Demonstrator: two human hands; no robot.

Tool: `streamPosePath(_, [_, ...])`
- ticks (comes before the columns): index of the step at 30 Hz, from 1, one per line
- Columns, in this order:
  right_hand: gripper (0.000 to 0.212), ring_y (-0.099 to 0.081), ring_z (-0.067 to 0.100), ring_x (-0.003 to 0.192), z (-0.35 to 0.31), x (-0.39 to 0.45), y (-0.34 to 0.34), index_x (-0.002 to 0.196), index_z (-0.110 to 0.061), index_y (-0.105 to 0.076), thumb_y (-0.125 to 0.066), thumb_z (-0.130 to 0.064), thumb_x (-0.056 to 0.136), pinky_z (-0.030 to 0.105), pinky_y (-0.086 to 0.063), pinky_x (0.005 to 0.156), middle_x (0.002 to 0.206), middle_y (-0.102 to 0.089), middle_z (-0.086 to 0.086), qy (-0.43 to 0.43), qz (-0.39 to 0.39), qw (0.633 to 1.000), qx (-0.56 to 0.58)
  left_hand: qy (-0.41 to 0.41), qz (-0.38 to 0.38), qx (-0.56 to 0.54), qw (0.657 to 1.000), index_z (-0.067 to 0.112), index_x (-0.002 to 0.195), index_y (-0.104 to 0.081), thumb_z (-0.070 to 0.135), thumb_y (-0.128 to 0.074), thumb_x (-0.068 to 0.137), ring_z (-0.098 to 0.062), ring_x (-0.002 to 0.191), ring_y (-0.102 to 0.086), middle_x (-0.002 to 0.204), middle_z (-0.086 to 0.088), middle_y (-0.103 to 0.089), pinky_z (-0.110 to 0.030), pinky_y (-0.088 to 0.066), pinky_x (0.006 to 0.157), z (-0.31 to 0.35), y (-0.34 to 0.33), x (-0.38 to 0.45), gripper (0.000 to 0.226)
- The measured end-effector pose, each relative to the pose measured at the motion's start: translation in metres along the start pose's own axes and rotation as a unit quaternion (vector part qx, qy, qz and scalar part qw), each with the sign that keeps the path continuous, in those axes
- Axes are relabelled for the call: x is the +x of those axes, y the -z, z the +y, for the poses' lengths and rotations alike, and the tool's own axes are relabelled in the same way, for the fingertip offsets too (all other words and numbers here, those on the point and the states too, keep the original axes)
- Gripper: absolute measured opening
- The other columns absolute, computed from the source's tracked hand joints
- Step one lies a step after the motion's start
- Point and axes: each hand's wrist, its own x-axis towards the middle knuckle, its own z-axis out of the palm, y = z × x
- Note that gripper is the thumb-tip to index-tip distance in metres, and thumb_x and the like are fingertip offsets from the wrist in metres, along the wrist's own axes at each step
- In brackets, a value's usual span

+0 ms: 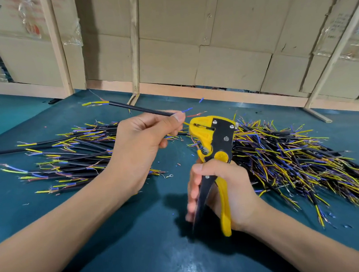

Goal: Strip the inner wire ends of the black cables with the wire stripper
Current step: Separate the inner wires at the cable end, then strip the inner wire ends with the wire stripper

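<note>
Left hand (145,138) pinching one black cable (141,109) above the teal table (121,234), yellow inner wire (186,124) fed into the head of the yellow-and-black wire stripper (215,154). Right hand (224,192) gripping the stripper's handles. Piles of cut cables to the left (74,155) and right (291,158).

Head camera looks forward and down, close over the table (52,206).

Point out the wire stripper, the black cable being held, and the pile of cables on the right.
wire stripper (220,137), head view, on its black body below the head.
black cable (139,109), head view, on the black sheath beyond the left hand.
pile of cables (284,152), head view, on the middle of the heap.
</note>
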Motion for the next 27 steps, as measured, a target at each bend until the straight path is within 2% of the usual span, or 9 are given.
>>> streamPosePath(3, [0.026, -0.048, 0.025, 0.038, -0.001, -0.001, -0.001, 0.053, -0.014, -0.052, -0.072, -0.031, 0.056, 0.031, -0.048, 0.043, 0.051, -0.046, 0.008, -0.007, 0.022, 1.0, 0.002, -0.07, 0.03, 0.101, 0.992, 0.014, 0.08, -0.08, 0.028, -0.079, 0.084, -0.004, 0.066, -0.054, 0.072, -0.004, -0.071, -0.016, -0.044, 0.066, -0.002, -0.003, -0.005, 0.015])
streamPosePath(8, [0.029, -0.066, 0.037, 0.069, 0.001, 0.007, -0.003, 0.083, -0.002, -0.065, -0.067, -0.031, 0.082, 0.053, -0.059, 0.07, 0.076, -0.06, 0.02, -0.034, -0.036, 0.997, 0.066, -0.126, 0.123, 0.221, 0.959, 0.015, 0.076, -0.061, 0.031, -0.062, 0.099, -0.006, 0.055, -0.039, 0.056, 0.009, -0.048, -0.026, -0.035, 0.059, 0.018, -0.005, 0.017, 0.029])
streamPosePath(11, [0.025, -0.068, 0.037, 0.069, -0.003, 0.008, -0.003, 0.082, -0.003, -0.066, -0.067, -0.028, 0.084, 0.052, -0.06, 0.07, 0.076, -0.062, 0.018, -0.053, -0.044, 0.996, 0.065, -0.204, 0.004, 0.47, 0.859, 0.017, 0.08, -0.058, 0.033, -0.06, 0.099, -0.01, 0.061, -0.052, 0.064, 0.007, -0.056, -0.023, -0.032, 0.056, 0.051, -0.031, 0.048, 0.025])
streamPosePath(14, [0.022, -0.069, 0.037, 0.068, -0.003, 0.006, 0.002, 0.081, -0.002, -0.067, -0.067, -0.024, 0.085, 0.053, -0.061, 0.07, 0.075, -0.063, 0.018, -0.051, -0.047, 0.997, 0.044, -0.233, -0.166, 0.638, 0.715, 0.009, 0.1, -0.066, 0.027, -0.063, 0.096, -0.031, 0.098, -0.064, 0.1, -0.01, -0.072, -0.029, -0.041, 0.077, 0.065, -0.091, 0.075, 0.019])
streamPosePath(16, [0.019, -0.068, 0.037, 0.067, -0.002, 0.005, 0.004, 0.081, -0.001, -0.067, -0.067, -0.02, 0.084, 0.053, -0.061, 0.069, 0.075, -0.063, 0.019, -0.043, -0.049, 0.997, 0.033, -0.194, -0.249, 0.671, 0.671, 0.006, 0.122, -0.062, 0.033, -0.066, 0.095, -0.033, 0.11, -0.063, 0.116, -0.014, -0.07, -0.036, -0.05, 0.089, 0.061, -0.124, 0.08, 0.038])
streamPosePath(20, [0.019, -0.068, 0.038, 0.067, -0.005, 0.004, 0.003, 0.08, -0.001, -0.067, -0.068, -0.019, 0.082, 0.053, -0.061, 0.069, 0.075, -0.062, 0.02, -0.039, -0.038, 0.998, 0.041, -0.035, -0.292, 0.613, 0.734, 0.009, 0.157, -0.017, 0.045, -0.057, 0.099, -0.027, 0.113, -0.058, 0.123, -0.009, -0.065, -0.031, -0.045, 0.089, 0.049, -0.108, 0.084, 0.079])
streamPosePath(22, [0.019, -0.067, 0.038, 0.067, -0.004, 0.004, 0.001, 0.081, -0.001, -0.066, -0.067, -0.02, 0.081, 0.052, -0.061, 0.069, 0.075, -0.062, 0.02, -0.043, -0.033, 0.997, 0.047, 0.012, -0.26, 0.703, 0.661, 0.005, 0.148, -0.038, 0.041, -0.053, 0.102, -0.031, 0.115, -0.057, 0.132, -0.017, -0.06, -0.035, -0.047, 0.093, 0.046, -0.066, 0.089, 0.061])
streamPosePath(25, [0.022, -0.067, 0.037, 0.067, -0.004, 0.006, -0.002, 0.084, 0.0, -0.062, -0.067, -0.021, 0.079, 0.052, -0.061, 0.068, 0.075, -0.061, 0.019, -0.041, -0.024, 0.998, 0.051, 0.149, -0.341, 0.802, 0.467, 0.002, 0.123, -0.062, 0.038, -0.062, 0.096, -0.031, 0.105, -0.062, 0.11, -0.012, -0.064, -0.045, -0.052, 0.097, 0.039, -0.007, 0.081, 0.045])
streamPosePath(27, [0.022, -0.066, 0.036, 0.067, -0.003, 0.007, -0.003, 0.084, 0.0, -0.062, -0.066, -0.021, 0.079, 0.052, -0.06, 0.067, 0.075, -0.061, 0.019, -0.04, -0.016, 0.997, 0.065, 0.189, -0.362, 0.781, 0.474, 0.006, 0.118, -0.067, 0.032, -0.068, 0.092, -0.024, 0.095, -0.062, 0.103, -0.008, -0.066, -0.032, -0.053, 0.087, 0.029, 0.018, 0.075, 0.037])
